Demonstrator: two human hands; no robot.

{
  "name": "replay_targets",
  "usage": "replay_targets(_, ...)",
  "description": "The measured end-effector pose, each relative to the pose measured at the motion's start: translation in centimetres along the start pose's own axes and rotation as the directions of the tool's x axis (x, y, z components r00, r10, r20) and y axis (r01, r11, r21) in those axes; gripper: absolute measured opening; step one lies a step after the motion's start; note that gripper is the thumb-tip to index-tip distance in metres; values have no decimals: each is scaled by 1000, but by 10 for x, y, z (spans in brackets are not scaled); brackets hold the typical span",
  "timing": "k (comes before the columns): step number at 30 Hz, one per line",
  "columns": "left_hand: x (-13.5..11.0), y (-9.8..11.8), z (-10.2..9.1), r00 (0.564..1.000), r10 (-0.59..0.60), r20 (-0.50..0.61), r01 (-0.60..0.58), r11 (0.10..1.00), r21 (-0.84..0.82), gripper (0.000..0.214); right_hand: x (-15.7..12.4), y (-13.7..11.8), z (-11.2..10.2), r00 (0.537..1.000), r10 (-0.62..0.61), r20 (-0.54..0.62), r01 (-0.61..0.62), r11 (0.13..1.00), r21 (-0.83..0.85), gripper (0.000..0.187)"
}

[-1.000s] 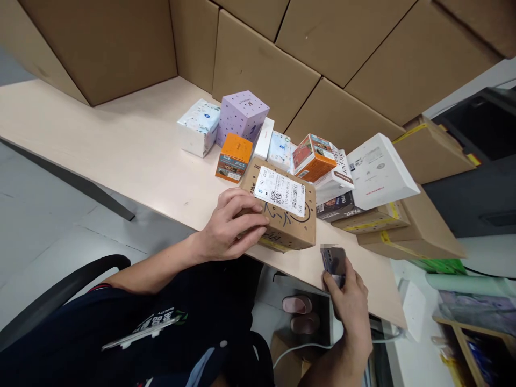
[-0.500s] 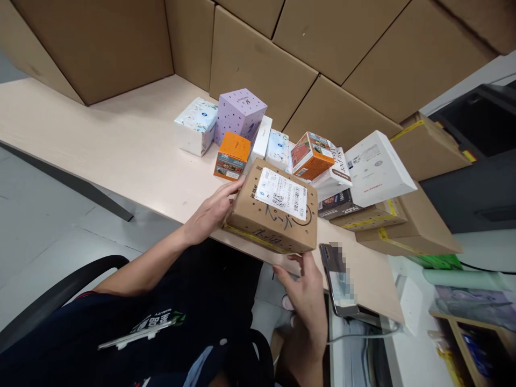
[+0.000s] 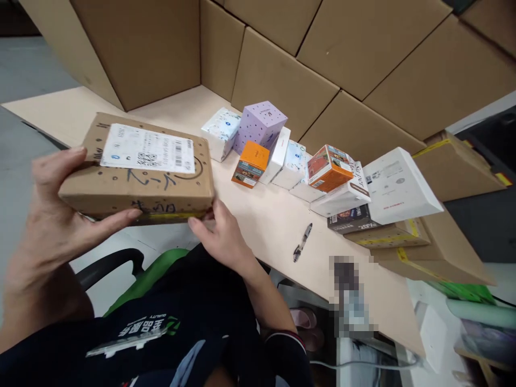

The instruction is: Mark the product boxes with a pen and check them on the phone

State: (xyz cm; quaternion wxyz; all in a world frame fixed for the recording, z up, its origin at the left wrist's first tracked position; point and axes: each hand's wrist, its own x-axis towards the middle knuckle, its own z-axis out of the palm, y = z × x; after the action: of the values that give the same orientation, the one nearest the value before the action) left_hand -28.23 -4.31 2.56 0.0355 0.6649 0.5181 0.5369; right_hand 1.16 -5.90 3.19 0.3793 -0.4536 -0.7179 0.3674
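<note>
A flat brown cardboard parcel (image 3: 161, 185) with a white shipping label and black scribbles is held up off the table, to the left over my lap. My left hand (image 3: 56, 215) grips its left end, thumb under the front edge. At the lower right corner my right hand (image 3: 220, 234) holds the parcel from below, fingers curled. A black pen (image 3: 302, 243) lies on the light wooden table (image 3: 266, 215) where the parcel stood. A phone (image 3: 350, 298), blurred out, rests at the table's near edge.
Several small boxes line the back of the table: a purple box (image 3: 260, 124), an orange box (image 3: 250, 161), a white box (image 3: 397, 185), taped brown parcels (image 3: 427, 247). Large cardboard cartons (image 3: 282, 75) wall the back. A chair armrest (image 3: 108, 263) is at lower left.
The parcel was lifted off the table and carried left. My right hand put the phone down at the table edge and took the parcel's right corner. The pen is now uncovered.
</note>
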Motion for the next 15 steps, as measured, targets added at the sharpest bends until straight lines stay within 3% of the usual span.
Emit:
replay_targets(2,0,0,-4,992,118,41,-123,982,142,134,33,3,15,1000,-14,19,14,1000,9,57)
replay_targets(3,1,1,-3,992,125,25,-127,975,182,126,46,6,22,1000,-26,18,25,999,30,59)
replay_targets(6,11,5,10,994,29,-102,-8,979,202,101,66,17,40,999,-47,-27,48,997,62,67)
replay_targets(10,34,5,37,989,-10,-150,48,966,252,94,50,36,41,996,-47,-76,50,998,30,68)
replay_targets(15,70,4,74,960,-205,-190,247,941,232,94,2,47,11,995,19,-99,-12,997,74,57)
